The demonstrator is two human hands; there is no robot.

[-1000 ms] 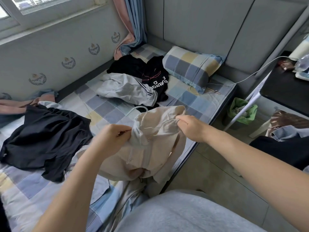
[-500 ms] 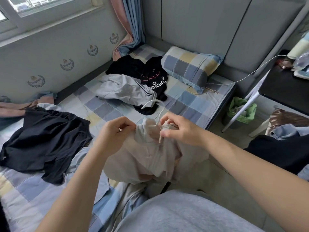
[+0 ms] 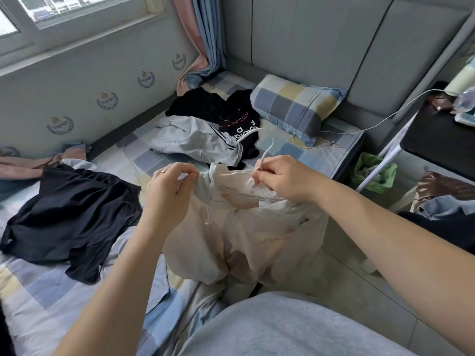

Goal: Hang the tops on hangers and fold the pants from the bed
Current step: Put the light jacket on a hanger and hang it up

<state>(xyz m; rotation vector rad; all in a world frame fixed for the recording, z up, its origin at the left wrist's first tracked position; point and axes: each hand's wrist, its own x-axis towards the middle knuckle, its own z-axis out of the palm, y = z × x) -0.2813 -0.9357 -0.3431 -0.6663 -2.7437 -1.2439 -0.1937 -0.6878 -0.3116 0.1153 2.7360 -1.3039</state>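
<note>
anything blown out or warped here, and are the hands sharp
Head view: the white-framed window is blown out top left; the wide lens splays the seams of the grey padded headboard; the black crumpled garment loses fold detail; left hand, right hand and beige zip-up jacket are sharp; the thin white hanger hook is slightly soft.

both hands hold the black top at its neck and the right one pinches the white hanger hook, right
Not black: the head view shows the left hand and right hand holding the beige top at its neck; the black garment lies on the bed. The right does pinch the white hanger hook.
</note>
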